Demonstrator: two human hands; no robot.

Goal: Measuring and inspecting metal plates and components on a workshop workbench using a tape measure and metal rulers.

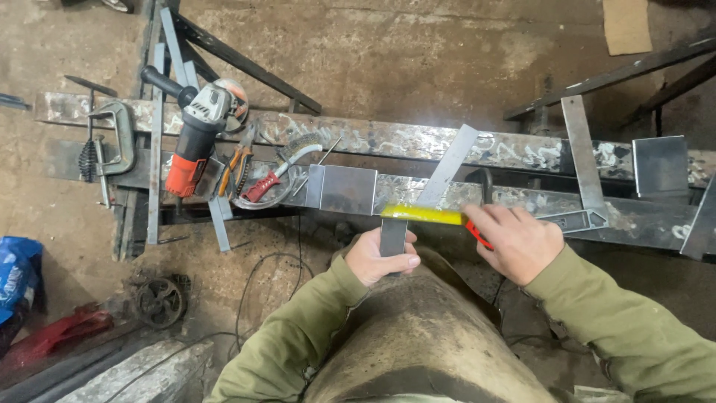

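Lying far left on the dirt floor (418,52): a blue bag (16,276), contents not showing, and a red tool (63,332) beside a small dark wheel (159,301). Resting on the steel workbench rails (418,142): a C-clamp (118,138), an orange-and-grey angle grinder (195,130), pliers (237,160) and a red-handled wire brush (277,173), all loose on the rails, with no tray or box holding them. Gripping the near end of a flat steel bar (451,168), the left hand (379,257) is closing thumb and fingers firmly around the dark strip where it overhangs the bench edge. Running diagonally up and right across both rails, the bar is looking stiff, moderately heavy for its width, smooth-faced and probably sharp along its cut edges; holding it by the flat faces near the overhanging end, as now, seems the steadiest place. Lying crosswise over the bar, a yellow ruler (421,214) is sitting light and thin, likely to slide on bare metal unless pressed down. Pressing on its right end, the right hand (514,242) is keeping fingers together and curled, pinching a red marker (479,234); the tip itself is hidden under the fingers. Standing further right: a steel try square (585,175) laid across the rails, and a square steel plate (661,166) near the far edge, both well apart from the hands.
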